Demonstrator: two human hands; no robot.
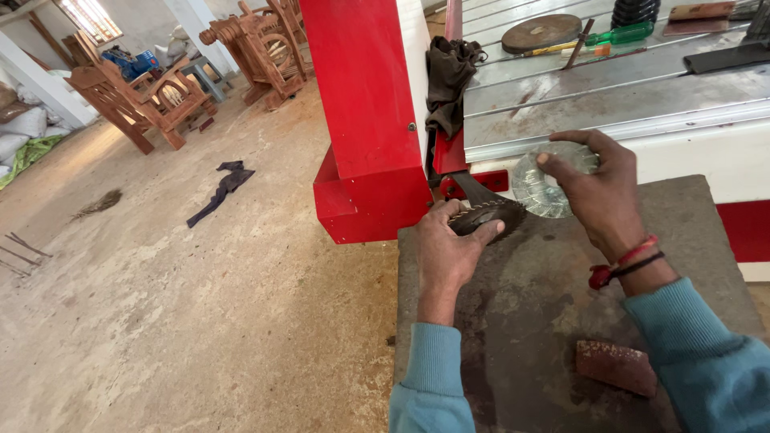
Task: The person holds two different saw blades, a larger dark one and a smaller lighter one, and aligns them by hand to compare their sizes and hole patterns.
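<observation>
Hands grip a dark toothed saw blade (489, 215) and clear disc (545, 188).

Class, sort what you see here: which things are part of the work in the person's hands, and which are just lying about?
In hand:
left hand on the toothed saw blade
right hand holding the clear disc
grey slab under both

Lying about:
brick piece
dark rag on the red machine
green screwdriver
round disc
cloth on the floor
wooden chairs
</observation>
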